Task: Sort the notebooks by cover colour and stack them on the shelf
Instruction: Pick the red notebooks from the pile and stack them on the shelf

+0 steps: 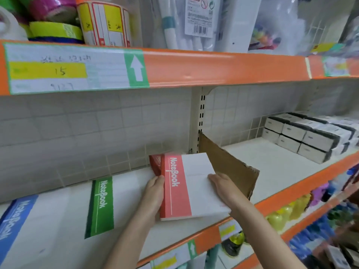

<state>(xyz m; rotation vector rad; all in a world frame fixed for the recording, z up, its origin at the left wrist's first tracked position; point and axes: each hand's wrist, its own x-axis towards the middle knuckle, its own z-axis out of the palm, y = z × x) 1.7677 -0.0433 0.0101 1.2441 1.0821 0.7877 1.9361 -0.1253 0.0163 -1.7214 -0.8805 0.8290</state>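
Observation:
A red-and-white notebook [191,183] lies tilted on top of a red stack on the white shelf [272,162]. The edge of another red notebook [154,164] peeks out behind it. My left hand [153,197] grips the top notebook's red spine side, thumb on the cover. At the notebook's white right edge, my right hand [223,188] holds it with fingers curled over the cover. To the left lie a green notebook [101,206] and, at the frame's left edge, a blue notebook [17,222], each flat on the shelf.
A brown cardboard divider [229,166] stands upright just right of the red stack. Black-and-white boxes [307,136] fill the shelf's far right. The orange-edged upper shelf [213,68] holds tape rolls and markers overhead. Lower shelves at right carry coloured goods.

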